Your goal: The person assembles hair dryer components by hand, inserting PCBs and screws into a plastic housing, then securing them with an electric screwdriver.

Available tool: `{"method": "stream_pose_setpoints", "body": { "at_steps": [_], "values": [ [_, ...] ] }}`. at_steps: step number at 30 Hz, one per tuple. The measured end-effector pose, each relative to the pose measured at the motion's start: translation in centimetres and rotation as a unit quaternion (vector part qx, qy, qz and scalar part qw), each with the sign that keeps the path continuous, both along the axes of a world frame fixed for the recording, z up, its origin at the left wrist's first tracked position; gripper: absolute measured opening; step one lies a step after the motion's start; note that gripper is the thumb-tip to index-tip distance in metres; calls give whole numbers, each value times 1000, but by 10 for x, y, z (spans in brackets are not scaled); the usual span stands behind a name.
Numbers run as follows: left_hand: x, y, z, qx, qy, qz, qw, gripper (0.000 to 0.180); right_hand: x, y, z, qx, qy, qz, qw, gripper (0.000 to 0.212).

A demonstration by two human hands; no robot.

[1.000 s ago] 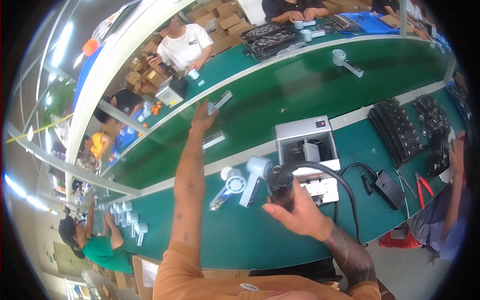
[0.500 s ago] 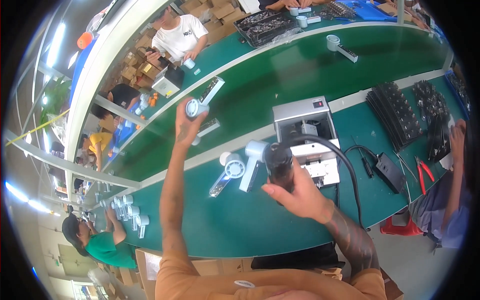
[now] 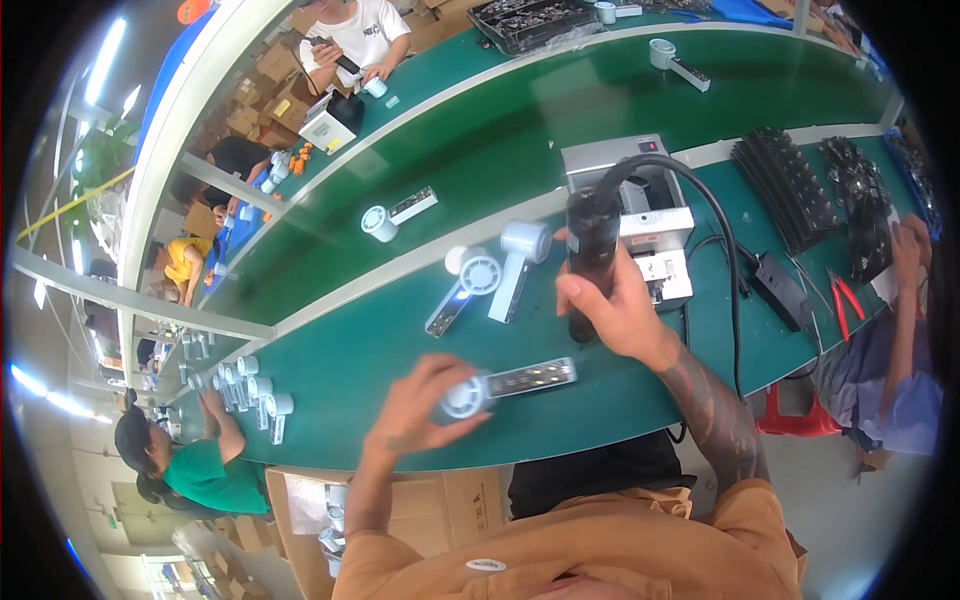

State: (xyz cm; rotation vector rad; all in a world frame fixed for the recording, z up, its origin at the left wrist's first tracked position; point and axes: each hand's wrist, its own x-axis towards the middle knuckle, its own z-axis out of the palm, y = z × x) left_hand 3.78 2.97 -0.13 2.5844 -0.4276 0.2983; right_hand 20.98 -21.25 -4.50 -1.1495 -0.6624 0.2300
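My left hand, slightly blurred, is closed around the round head of a light-blue handheld fan above the near part of the table. The fan's handle points right, uncovered, with its inner parts showing. In my right hand is a black electric screwdriver, held upright, its cable curving over to the right. Beyond the left hand lie two more fans on the green tabletop: one with its round grille up, the other with its head on its side. A small white round part touches the first.
A silver machine stands behind the screwdriver. A fan lies on the green conveyor belt. To the right are black strips, a black box and red pliers. A person in green works at left beside several fans.
My left hand has come from over the belt back toward the table's near edge, carrying a fan. My right hand has tilted the screwdriver more upright. The view has shifted a little.
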Motion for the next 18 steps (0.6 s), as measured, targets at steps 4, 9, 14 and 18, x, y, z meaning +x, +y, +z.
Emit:
{"method": "stream_pose_setpoints", "body": {
  "at_steps": [4,9,14,18],
  "values": [
    [7,-26,-22,21,72,-53,996,52,-4,-1,11,26,27,39,999,60],
    [30,-40,-37,36,28,-104,994,49,-19,-33,35,160,-52,-113,979,77],
    [54,-49,-47,41,3,-110,993,52,-11,-58,77,191,-91,-159,964,85],
    [55,-56,-61,51,-21,-93,994,56,2,-51,85,92,-133,-231,959,88]
  ]
}}
